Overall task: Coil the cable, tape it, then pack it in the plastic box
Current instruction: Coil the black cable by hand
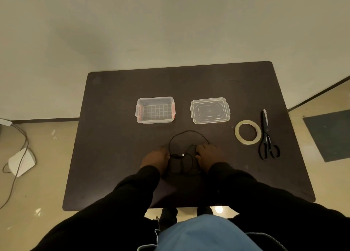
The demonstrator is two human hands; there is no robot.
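Note:
A thin black cable (186,132) lies loosely looped on the dark table (113,156), its bright plug tip between my hands. My left hand (156,158) rests at the cable's left side, fingers curled on it. My right hand (207,154) touches the loops on the right. A clear plastic box (155,109) with red clips stands open behind the cable to the left. Its clear lid (209,110) lies flat to the right of it. A roll of clear tape (247,131) lies at the right.
Black scissors (267,137) lie right of the tape, blades pointing away from me. A white device (21,161) with grey wires sits on the floor at the left. A dark mat (331,135) lies on the floor at the right.

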